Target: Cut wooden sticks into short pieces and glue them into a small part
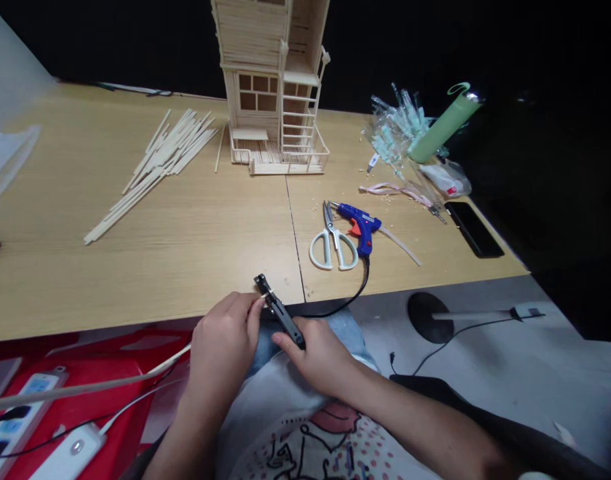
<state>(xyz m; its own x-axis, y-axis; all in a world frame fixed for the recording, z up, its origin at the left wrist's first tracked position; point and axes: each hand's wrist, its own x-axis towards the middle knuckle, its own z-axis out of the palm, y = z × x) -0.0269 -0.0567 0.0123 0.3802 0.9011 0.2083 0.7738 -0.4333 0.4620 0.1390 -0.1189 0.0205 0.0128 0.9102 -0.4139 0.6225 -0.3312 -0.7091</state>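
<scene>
My left hand [228,337], closed in a pinch, holds a thin wooden stick [168,363]. Its long part runs out to the lower left, and its pale tip reaches the jaws of a black pliers-like tool [285,321]. Around the handles of that tool my right hand [320,350] is wrapped, thumb on top. Both hands are in front of the table's near edge, above my lap. Just beyond them lie white-handled scissors [331,240] and a blue hot glue gun [360,223] with an orange trigger.
A wooden-stick model house [258,100] stands at the back, with loose sticks [168,150] to its left. On the right are a green bottle [445,127], clear glue sticks [395,130] and a phone [474,230]. A power strip [25,407] sits lower left.
</scene>
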